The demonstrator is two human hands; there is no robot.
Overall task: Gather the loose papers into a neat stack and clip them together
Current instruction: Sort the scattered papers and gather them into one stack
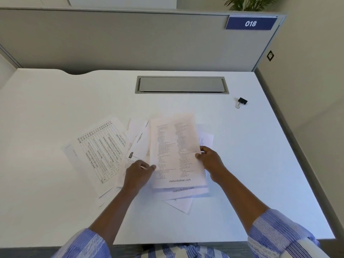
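Note:
Several loose printed papers lie fanned out on the white desk point(55, 112). A sheet with two columns of text point(173, 146) lies on top at the centre. My right hand point(210, 161) pinches that sheet's right edge. My left hand point(138, 173) grips its left edge, thumb on top, and rests over the sheets beneath. A sheet with a table point(101, 151) lies turned sideways to the left. More sheets stick out below and to the right of the top one. A black binder clip point(242, 102) sits alone at the far right of the desk, well away from both hands.
A grey cable flap point(181, 84) is set into the desk behind the papers. A grey partition point(130, 40) with a blue sign reading 018 point(250, 23) closes off the back. The desk's right edge meets a wall.

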